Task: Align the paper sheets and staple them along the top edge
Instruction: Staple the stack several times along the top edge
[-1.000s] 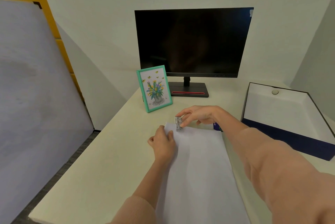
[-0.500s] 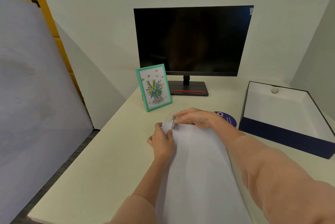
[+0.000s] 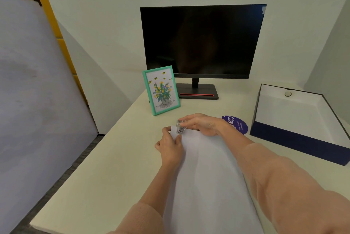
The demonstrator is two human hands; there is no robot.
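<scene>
White paper sheets (image 3: 208, 173) lie lengthwise on the cream desk (image 3: 106, 167), their top edge far from me. My left hand (image 3: 169, 147) pinches the sheets' far left corner between thumb and fingers. My right hand (image 3: 203, 124) grips a small silver stapler (image 3: 180, 129), whose jaws sit over the top edge near that left corner, just above my left fingers. My right forearm crosses over the right side of the sheets and hides it.
A green picture frame (image 3: 161, 90) stands behind the hands, with a dark monitor (image 3: 202, 41) beyond it. A round purple sticker (image 3: 237, 125) lies right of my right hand. An open navy box (image 3: 303, 120) sits at the right. A grey board (image 3: 34, 82) leans at the left.
My right hand has slid the stapler leftward along the top edge toward the left corner. My left hand stayed at the corner, shifting slightly to pinch it.
</scene>
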